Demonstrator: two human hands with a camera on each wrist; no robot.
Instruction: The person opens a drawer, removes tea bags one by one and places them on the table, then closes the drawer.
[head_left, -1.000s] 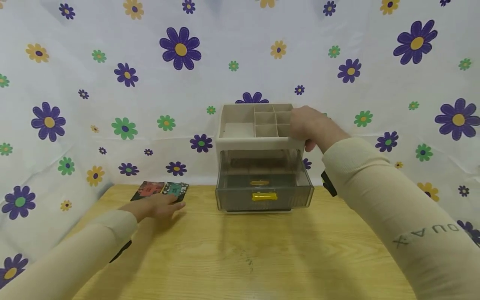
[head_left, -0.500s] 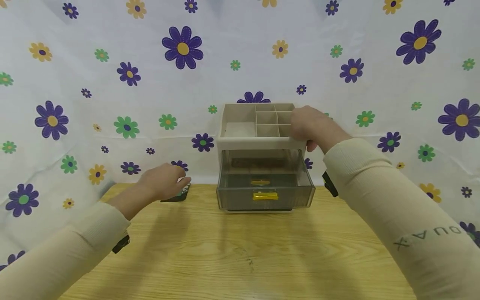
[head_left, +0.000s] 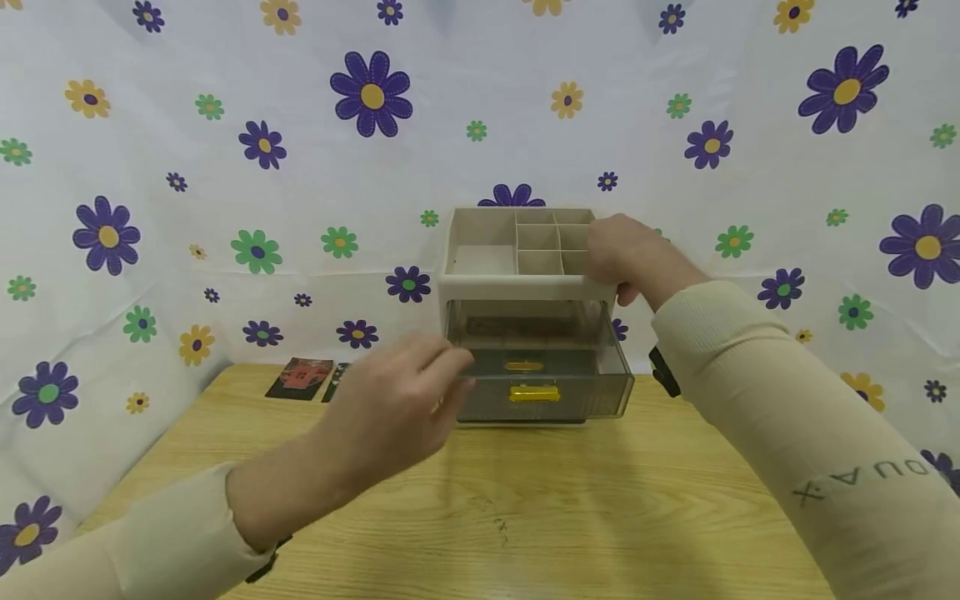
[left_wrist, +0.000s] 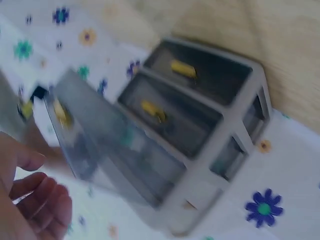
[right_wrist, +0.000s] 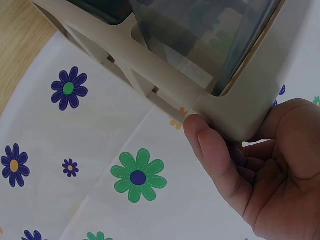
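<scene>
The right grip [head_left: 621,254] clasps the 2 o'clock corner of the cabinet [head_left: 525,288], which stands at 12 o'clock on the surface [head_left: 570,517] with top drawer [head_left: 576,388] extended, while the left grip [head_left: 396,404], loosely curled and unloaded, hovers at the cabinet's 8 o'clock.

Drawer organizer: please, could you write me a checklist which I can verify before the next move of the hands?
1. Right hand grips the organizer at its upper right corner: ok.
2. Top drawer is pulled out: ok, it stands open.
3. Lower drawers are closed: ok, both are in.
4. Left hand is free: ok, nothing seen in it.
5. Left hand touches the top drawer's yellow handle: not ok, a gap shows in the left wrist view.
6. Top drawer has nothing inside: cannot tell, view too dark and blurred.
</scene>
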